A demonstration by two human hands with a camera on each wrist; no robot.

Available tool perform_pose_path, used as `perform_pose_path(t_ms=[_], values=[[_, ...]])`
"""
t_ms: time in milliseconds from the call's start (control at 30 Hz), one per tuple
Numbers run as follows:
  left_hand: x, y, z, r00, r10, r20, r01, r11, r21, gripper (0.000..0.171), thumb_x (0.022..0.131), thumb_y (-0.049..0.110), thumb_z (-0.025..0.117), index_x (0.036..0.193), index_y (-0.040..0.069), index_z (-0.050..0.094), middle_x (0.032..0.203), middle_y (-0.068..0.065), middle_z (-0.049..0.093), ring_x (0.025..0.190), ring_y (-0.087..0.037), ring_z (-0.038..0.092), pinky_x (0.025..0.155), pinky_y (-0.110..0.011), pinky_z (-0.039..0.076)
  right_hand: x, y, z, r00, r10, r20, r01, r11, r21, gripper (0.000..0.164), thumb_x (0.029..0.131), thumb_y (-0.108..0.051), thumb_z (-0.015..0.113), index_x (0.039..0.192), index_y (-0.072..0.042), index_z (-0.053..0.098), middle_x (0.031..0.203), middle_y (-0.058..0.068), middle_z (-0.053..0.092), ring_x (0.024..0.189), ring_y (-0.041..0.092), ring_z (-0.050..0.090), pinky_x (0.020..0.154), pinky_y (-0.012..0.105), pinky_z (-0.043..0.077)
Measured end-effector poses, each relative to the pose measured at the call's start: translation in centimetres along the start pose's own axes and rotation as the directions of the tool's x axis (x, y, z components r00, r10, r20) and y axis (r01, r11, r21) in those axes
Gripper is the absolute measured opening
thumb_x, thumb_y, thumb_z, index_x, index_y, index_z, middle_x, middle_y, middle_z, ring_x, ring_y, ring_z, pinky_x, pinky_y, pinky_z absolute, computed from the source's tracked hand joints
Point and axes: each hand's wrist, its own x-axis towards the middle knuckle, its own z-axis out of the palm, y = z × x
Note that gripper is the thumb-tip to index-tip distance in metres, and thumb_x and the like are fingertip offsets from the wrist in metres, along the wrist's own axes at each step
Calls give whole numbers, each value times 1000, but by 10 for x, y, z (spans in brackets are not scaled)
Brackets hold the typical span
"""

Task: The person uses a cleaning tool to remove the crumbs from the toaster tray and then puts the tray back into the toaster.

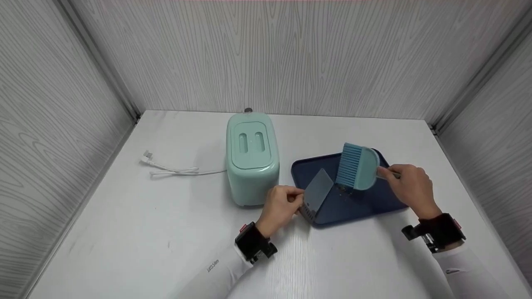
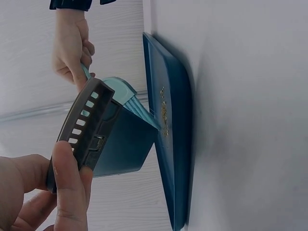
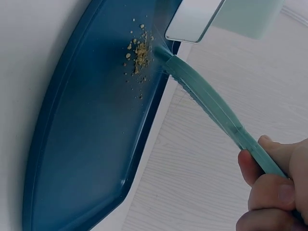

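My left hand (image 1: 279, 211) pinches the dark grey slotted edge of a flat scraper with a smooth blade (image 1: 319, 189). The blade slants over the left part of a dark blue tray (image 1: 370, 207). By its handle, my right hand (image 1: 411, 189) grips a teal hand brush (image 1: 368, 168), its bristles pointing left, down at the tray. A small heap of yellowish crumbs (image 3: 141, 57) lies on the tray right at the bristle tips, with loose bits around it. In the right wrist view the blade's edge (image 3: 192, 21) shows close to the bristles.
Left of the tray stands a mint green toaster-shaped appliance (image 1: 253, 166) with two slots in its top. Its white cord (image 1: 178, 170) and plug lie on the white table (image 1: 124, 232). Wood-grain panels (image 1: 291, 58) enclose the back and sides.
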Motion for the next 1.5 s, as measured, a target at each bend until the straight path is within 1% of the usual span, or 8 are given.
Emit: perform_pose_path(t_ms=[167,333,467,800,967,1133,1333,1500], values=[[1,-1,0,1000,0,0,0,1000,5,17,89,1,65,103,-3,75,82,-9,71,56,-7,62,49,-23,55,0,1,-5,1000,14,4,-14,1000,25,31,93,-36,68,78,-9,74,54,1,53,45,15,41,39,27,24],[1,-2,0,1000,-1,-2,1,1000,5,17,89,2,65,103,-2,75,82,-6,71,56,-7,63,49,-23,55,0,-4,-7,1000,1,-9,0,998,57,29,93,-34,68,81,-8,76,61,3,61,48,15,44,42,27,28],[1,-3,1,1000,16,0,-16,1000,18,17,89,2,65,103,-1,75,80,-3,70,55,-8,63,49,-22,55,1,-9,-3,1000,-21,-20,22,998,64,29,92,-34,68,81,-8,76,60,3,62,45,14,42,41,27,26],[1,-2,1,999,39,-2,-39,998,40,17,89,2,65,103,-1,75,79,-2,70,54,-7,62,48,-22,53,3,-16,10,998,-47,-30,47,999,16,29,92,-35,69,86,-8,77,64,4,67,46,14,46,38,27,27],[1,-2,1,999,33,-4,-33,999,31,17,89,2,65,103,-2,75,80,-1,70,55,-8,63,49,-23,54,2,-16,11,999,-52,-7,52,999,-10,30,92,-36,69,87,-7,78,59,2,62,45,14,43,37,26,24],[1,-3,0,1000,27,-4,-27,999,30,17,89,2,65,103,-2,75,81,-2,70,56,-9,63,49,-22,54,0,-15,9,999,-52,12,52,998,-29,31,92,-36,69,88,-6,78,55,0,57,44,13,41,37,26,23],[1,-4,1,1000,23,-7,-23,1000,19,17,89,2,65,102,-2,75,79,-3,70,55,-7,62,49,-24,55,-3,-13,5,999,-44,8,44,998,-39,30,91,-35,70,88,-6,78,63,5,65,48,14,47,38,27,28],[1,-4,1,1000,21,-5,-21,1000,19,17,89,2,65,102,-2,75,79,-3,70,56,-6,62,49,-24,55,-4,-7,-2,999,-33,14,34,999,-3,30,92,-35,69,87,-7,78,61,3,63,46,13,43,38,26,25]])
